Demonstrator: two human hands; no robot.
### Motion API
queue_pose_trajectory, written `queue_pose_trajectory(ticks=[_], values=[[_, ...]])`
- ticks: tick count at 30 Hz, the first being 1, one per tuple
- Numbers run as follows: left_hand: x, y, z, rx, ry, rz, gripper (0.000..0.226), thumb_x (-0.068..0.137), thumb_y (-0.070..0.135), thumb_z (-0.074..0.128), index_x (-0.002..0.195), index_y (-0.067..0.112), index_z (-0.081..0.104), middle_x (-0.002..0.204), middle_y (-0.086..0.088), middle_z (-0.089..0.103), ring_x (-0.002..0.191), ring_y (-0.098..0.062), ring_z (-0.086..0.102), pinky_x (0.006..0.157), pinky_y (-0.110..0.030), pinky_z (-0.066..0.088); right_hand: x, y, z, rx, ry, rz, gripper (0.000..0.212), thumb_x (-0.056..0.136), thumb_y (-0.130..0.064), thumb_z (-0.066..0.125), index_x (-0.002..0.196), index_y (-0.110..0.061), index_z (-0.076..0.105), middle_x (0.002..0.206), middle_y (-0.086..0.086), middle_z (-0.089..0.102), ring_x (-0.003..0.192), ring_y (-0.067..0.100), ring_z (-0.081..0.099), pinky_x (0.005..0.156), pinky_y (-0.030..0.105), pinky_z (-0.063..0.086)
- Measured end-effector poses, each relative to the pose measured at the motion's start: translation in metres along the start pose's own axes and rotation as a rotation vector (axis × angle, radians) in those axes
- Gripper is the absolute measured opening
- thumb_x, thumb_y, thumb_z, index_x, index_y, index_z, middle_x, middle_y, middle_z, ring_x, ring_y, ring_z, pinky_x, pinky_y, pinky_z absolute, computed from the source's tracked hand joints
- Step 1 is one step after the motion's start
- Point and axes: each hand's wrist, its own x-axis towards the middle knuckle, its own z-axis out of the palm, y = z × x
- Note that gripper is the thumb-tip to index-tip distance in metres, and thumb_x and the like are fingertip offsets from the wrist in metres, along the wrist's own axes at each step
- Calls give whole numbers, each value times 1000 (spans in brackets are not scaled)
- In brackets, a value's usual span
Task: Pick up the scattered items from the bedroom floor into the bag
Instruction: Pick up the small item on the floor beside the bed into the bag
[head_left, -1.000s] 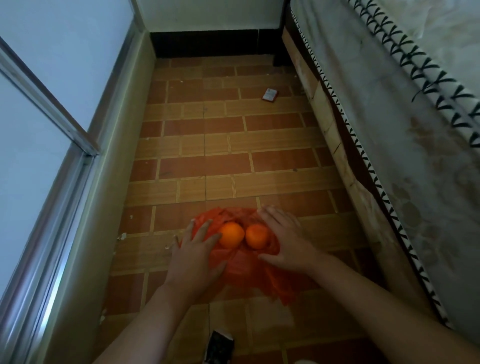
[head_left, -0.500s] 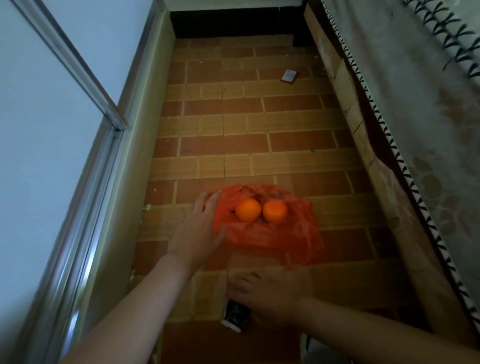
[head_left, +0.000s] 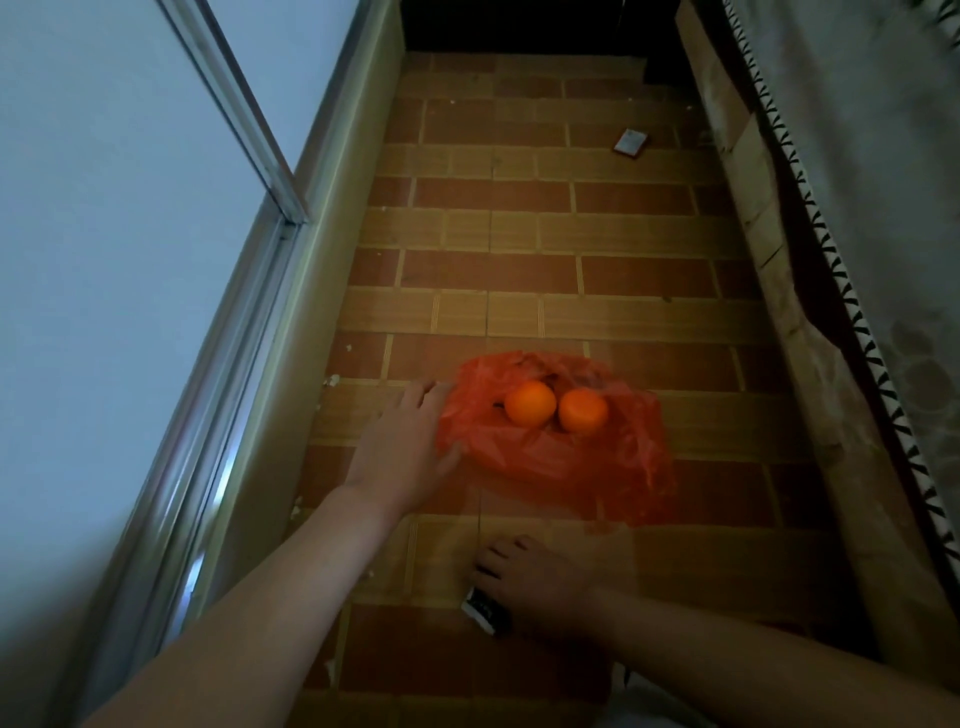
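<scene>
Left hand (head_left: 402, 447) rests flat, fingers straight, on the near-left edge of the red bag (head_left: 558, 447) mid-floor; right hand (head_left: 535, 582) curls onto the small dark packet (head_left: 485, 612) nearer me: pinch its edges, lift clear, carry into bag mouth.

head view: single wide-angle | looks steeply down and forward at tiled floor (head_left: 519, 249) | near: forearms fill lower frame | bed edge (head_left: 841, 260) at right
</scene>
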Motion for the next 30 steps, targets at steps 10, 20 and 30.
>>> queue_pose_trajectory(ticks=[10, 20, 30], values=[[-1, 1, -11, -64, 52, -42, 59, 97, 47, 64, 149, 25, 46, 138, 2, 54, 120, -18, 60, 88, -35, 57, -20, 40, -83, 153, 595, 293, 67, 80, -37, 67, 142, -20, 48, 137, 1, 52, 121, 19, 49, 95, 32, 48], [9, 24, 1, -179, 26, -99, 49, 98, 37, 67, 145, 28, 54, 122, 7, 68, 112, -14, 65, 89, -35, 58, -34, 114, -113, 123, 645, 635, 42, 83, -29, 73, 120, -19, 58, 124, -2, 56, 112, 19, 52, 85, 33, 54], [24, 36, -15, -275, 226, -93, 17, 102, 32, 61, 87, 26, 66, 69, 14, 59, 59, 1, 57, 51, -15, 42, 8, 115, -115, 178, 540, 483, 43, 92, -29, 73, 128, -10, 63, 153, 13, 46, 137, 30, 46, 99, 43, 54]])
